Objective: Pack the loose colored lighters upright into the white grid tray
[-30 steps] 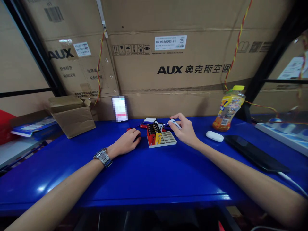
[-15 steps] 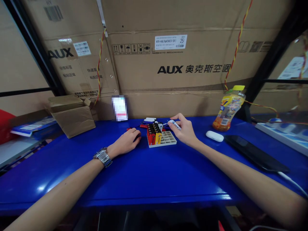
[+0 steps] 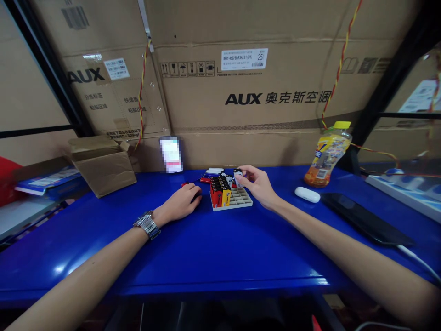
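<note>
At the left of the frame, an open cardboard box (image 3: 103, 170) sits on the blue table (image 3: 220, 257). The left hand (image 3: 182, 202), with a metal watch (image 3: 147, 224) on its wrist, lies curled just beside a small red object (image 3: 184, 185); any grip is hidden. Lighters (image 3: 217, 193) stand in the left side of a white tray (image 3: 239, 201). Above the tray's far edge, the right hand (image 3: 257, 186) pinches a small white-and-black object (image 3: 237, 174) between thumb and fingers. Further right are an earbud case (image 3: 306, 194), a juice bottle (image 3: 327, 156) and a phone (image 3: 365, 219).

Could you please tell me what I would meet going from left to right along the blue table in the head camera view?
Cardboard box, left hand, tray of lighters, right hand, earbud case, phone
</note>
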